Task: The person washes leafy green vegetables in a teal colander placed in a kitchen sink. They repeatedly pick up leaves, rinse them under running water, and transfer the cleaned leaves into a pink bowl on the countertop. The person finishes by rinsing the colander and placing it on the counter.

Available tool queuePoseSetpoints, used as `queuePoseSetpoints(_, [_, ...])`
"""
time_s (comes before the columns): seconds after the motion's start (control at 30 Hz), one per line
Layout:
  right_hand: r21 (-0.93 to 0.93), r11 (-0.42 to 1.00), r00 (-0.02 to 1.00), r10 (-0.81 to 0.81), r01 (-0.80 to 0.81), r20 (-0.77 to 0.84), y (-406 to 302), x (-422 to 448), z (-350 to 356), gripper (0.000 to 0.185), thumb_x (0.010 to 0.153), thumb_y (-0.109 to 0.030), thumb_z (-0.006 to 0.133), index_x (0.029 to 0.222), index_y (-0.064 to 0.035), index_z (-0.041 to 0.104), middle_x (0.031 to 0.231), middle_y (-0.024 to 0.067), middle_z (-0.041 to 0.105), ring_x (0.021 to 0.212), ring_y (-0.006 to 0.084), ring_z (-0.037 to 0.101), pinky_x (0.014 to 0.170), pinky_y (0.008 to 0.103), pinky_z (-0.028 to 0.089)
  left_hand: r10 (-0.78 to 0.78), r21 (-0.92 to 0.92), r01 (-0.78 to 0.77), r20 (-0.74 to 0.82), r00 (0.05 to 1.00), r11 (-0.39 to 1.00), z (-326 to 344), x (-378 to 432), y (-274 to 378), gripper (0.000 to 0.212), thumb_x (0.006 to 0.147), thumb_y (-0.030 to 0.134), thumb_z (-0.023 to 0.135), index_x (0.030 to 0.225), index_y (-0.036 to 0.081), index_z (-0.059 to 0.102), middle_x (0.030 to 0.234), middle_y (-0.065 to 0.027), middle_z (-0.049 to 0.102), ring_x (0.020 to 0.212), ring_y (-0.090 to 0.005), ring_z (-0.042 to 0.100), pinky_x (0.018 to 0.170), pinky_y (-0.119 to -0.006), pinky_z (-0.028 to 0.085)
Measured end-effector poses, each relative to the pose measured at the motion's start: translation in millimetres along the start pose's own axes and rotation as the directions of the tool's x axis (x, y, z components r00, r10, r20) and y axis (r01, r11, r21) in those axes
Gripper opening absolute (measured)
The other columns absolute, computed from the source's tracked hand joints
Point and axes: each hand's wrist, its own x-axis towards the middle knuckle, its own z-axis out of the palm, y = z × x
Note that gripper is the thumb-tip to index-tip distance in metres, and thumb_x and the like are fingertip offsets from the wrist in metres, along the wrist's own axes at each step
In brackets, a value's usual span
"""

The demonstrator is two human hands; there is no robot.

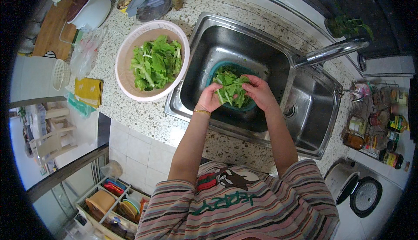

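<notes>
My left hand and my right hand hold a bunch of leafy greens between them. Their fingers pinch the leaves from both sides. Under the bunch is a teal basin, standing in the larger bowl of a stainless steel sink. More greens seem to lie in the basin, but the hands and held leaves hide much of it. On the counter left of the sink, a pale pink plastic basket holds a heap of cut green leaves.
A chrome faucet rises behind the smaller sink bowl. Left on the speckled counter lie a folded yellow cloth and a clear plastic bag. Jars fill a wire rack at right, above an opened rice cooker.
</notes>
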Motion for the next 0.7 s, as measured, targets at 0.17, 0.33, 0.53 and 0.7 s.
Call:
queuePoseSetpoints(0.17, [-0.182, 0.97, 0.985, -0.147, 0.162, 0.095, 7.4, 6.5, 3.8, 0.031, 0.073, 0.0, 0.051, 0.104, -0.0015, 0.046, 0.093, 0.0057, 0.053, 0.079, 0.0107, 0.051, 0.068, 0.0209, 0.042, -0.019, 0.006, 0.019, -0.024, 1.0, 1.0, 1.7, 4.3, -7.5, 0.034, 0.078, 0.014, 0.043, 0.11, 0.003, 0.038, 0.104, -0.0123, 0.048, 0.094, -0.024, 0.049, 0.081, -0.039, 0.04])
queuePoseSetpoints(0.33, [-0.239, 0.945, 0.969, -0.189, 0.222, 0.157, -3.9, 0.8, 5.3, 0.027, 0.074, -0.002, 0.051, 0.101, -0.0012, 0.049, 0.093, 0.0062, 0.053, 0.083, 0.0125, 0.052, 0.072, 0.0223, 0.043, 0.041, 0.099, -0.033, -0.085, 0.995, 0.995, -1.1, 1.1, -4.7, 0.033, 0.076, 0.006, 0.046, 0.108, 0.002, 0.04, 0.101, -0.0114, 0.05, 0.09, -0.023, 0.051, 0.078, -0.035, 0.043])
queuePoseSetpoints(0.53, [-0.221, 0.935, 0.948, -0.303, 0.277, -0.094, -22.9, -8.4, 0.0, 0.02, 0.074, -0.005, 0.053, 0.093, 0.0012, 0.052, 0.086, 0.0062, 0.056, 0.076, 0.0132, 0.054, 0.068, 0.0236, 0.044, 0.079, 0.209, -0.074, -0.016, 0.997, 0.975, 8.8, -7.8, 3.3, 0.036, 0.075, 0.002, 0.046, 0.11, -0.002, 0.037, 0.105, -0.0142, 0.048, 0.093, -0.0237, 0.05, 0.08, -0.036, 0.041])
queuePoseSetpoints(0.7, [-0.43, 0.841, 0.917, -0.393, 0.328, -0.07, -30.6, -11.5, 20.6, 0.013, 0.072, -0.006, 0.056, 0.085, -0.0016, 0.057, 0.081, 0.0052, 0.056, 0.071, 0.012, 0.053, 0.064, 0.0223, 0.043, 0.018, 0.251, -0.029, 0.046, 0.999, 0.968, 22.1, -9.1, 3.2, 0.037, 0.073, -0.001, 0.05, 0.108, 0.003, 0.039, 0.102, -0.0091, 0.049, 0.092, -0.0193, 0.05, 0.077, -0.031, 0.043])
